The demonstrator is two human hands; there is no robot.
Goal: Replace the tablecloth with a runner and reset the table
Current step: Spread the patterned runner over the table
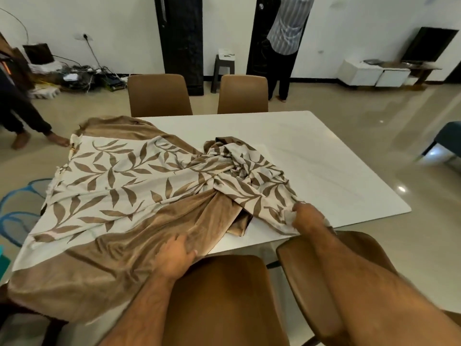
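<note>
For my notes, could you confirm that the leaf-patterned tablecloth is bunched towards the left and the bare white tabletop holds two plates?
Not quite: the head view shows no plates. The leaf-patterned tablecloth is bunched towards the left, and the bare white tabletop holds nothing.

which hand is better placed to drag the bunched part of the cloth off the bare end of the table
Right. The right hand already grips the leaf-print cloth beside its bunched part, next to the bare white table. The left hand holds the plain brown border nearer the covered end.

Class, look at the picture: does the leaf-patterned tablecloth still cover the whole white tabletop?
No, the tablecloth is bunched toward the left, leaving the right part of the white tabletop bare.
</note>
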